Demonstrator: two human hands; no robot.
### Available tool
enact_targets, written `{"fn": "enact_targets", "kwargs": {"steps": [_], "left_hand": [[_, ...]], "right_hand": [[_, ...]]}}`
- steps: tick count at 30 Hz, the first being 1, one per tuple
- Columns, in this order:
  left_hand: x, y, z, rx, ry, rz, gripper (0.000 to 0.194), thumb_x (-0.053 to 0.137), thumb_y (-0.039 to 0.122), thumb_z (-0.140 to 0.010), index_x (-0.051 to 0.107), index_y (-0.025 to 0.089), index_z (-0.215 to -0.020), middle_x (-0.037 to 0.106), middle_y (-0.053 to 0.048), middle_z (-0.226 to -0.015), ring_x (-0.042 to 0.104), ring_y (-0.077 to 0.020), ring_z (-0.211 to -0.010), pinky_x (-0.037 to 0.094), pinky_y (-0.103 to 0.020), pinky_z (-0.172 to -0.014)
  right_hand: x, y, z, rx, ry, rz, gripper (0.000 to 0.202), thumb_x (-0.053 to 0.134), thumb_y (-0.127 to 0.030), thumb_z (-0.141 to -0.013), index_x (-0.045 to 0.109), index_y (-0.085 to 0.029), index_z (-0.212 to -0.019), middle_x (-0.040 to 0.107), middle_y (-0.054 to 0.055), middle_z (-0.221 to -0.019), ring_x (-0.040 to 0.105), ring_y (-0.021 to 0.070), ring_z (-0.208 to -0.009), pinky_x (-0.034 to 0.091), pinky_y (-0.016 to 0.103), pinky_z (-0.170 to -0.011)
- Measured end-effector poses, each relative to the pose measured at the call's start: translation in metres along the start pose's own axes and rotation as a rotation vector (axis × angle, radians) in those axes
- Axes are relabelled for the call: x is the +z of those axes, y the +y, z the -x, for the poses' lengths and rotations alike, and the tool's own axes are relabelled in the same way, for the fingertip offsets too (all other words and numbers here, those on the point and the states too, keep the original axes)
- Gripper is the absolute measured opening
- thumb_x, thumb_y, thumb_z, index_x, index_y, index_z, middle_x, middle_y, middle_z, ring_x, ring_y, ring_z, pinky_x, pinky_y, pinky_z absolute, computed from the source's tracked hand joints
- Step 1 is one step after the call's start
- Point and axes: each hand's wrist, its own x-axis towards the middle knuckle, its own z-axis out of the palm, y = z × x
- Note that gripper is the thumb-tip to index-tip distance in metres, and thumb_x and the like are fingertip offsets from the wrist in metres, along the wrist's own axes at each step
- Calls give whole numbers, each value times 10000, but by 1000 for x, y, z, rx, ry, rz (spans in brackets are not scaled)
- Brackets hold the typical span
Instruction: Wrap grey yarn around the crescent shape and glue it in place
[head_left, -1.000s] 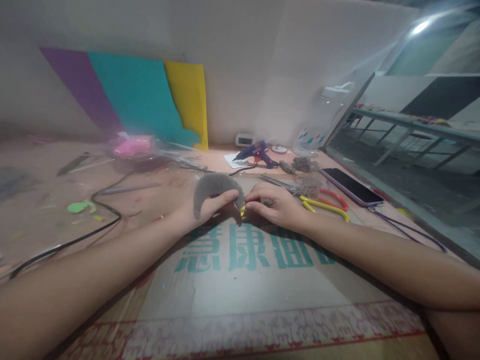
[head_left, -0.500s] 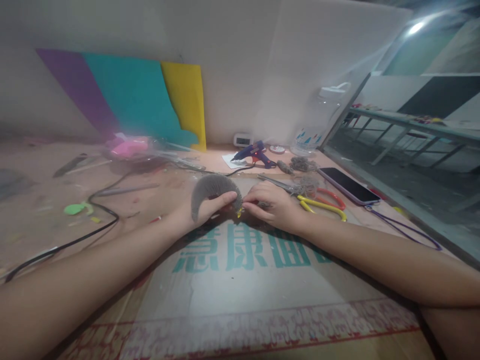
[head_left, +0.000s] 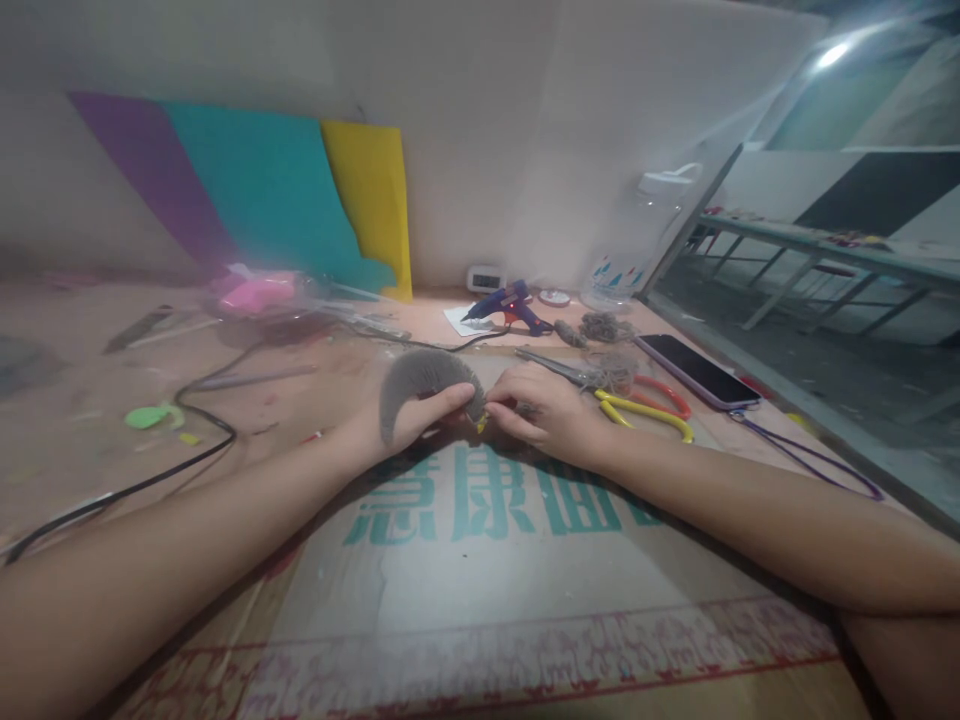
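Observation:
A grey fuzzy crescent-shaped piece (head_left: 412,385) arches over my left hand (head_left: 420,418), which is closed on it with the thumb pressed near its right end. A small yellow bit (head_left: 481,424) shows at that end, close to my right fingertips. My right hand (head_left: 544,410) is closed in a pinch just beside the piece; whatever its fingers hold is hidden. Behind the right hand lie scissors (head_left: 645,412) with yellow and red handles, with loose grey fuzz (head_left: 611,375) on them.
A blue glue gun (head_left: 510,308) rests on white paper at the back, before a small clock (head_left: 486,278). A phone (head_left: 697,372) and a clear bottle (head_left: 637,240) stand to the right. A black cord (head_left: 202,450), a green piece (head_left: 146,417) and a pink bagged item (head_left: 259,292) lie left.
Both hands and the grey piece stay almost where they were, with only a slight shift at the fingertips. A blurred grey shape now shows at the left edge of the table.

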Motion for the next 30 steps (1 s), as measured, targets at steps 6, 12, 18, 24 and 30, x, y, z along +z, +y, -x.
{"fn": "enact_targets", "kwargs": {"steps": [6,12,18,24,30], "left_hand": [[0,5,0,91,48,-20,444,561,526,-873,614,186,-593,587,6,-544,536,-137,-514,405,-234,-498],[-1,7,0,99,93,-57,435,579,504,-865,582,197,-557,565,17,-538,499,-128,-504,373,-239,-499],[0,5,0,84,-30,-32,489,523,543,-897,667,180,-603,607,0,-531,501,-122,-479,333,-229,-450],[-2,9,2,113,-72,-71,507,505,541,-915,696,159,-644,632,0,-554,525,-114,-499,365,-213,-469],[-2,2,2,83,-45,-116,511,511,563,-903,657,156,-632,606,6,-543,525,-117,-493,363,-213,-463]], "right_hand": [[-4,-3,-2,82,-47,-102,269,419,-258,-1004,630,-164,-867,651,53,-770,586,157,-738,462,285,-729],[-5,-3,-4,170,-105,-193,286,437,-270,-996,634,-158,-822,658,57,-791,604,154,-752,475,276,-727],[-6,-6,-7,289,-140,-298,236,543,-246,-941,648,-157,-749,665,30,-745,608,131,-697,467,247,-692],[-9,-13,-10,483,-212,-406,240,548,-275,-932,656,-155,-754,661,-1,-675,568,105,-589,433,215,-587],[-7,-11,-10,546,-230,-435,225,551,-303,-919,683,-156,-812,683,3,-709,582,110,-607,428,218,-580]]}}
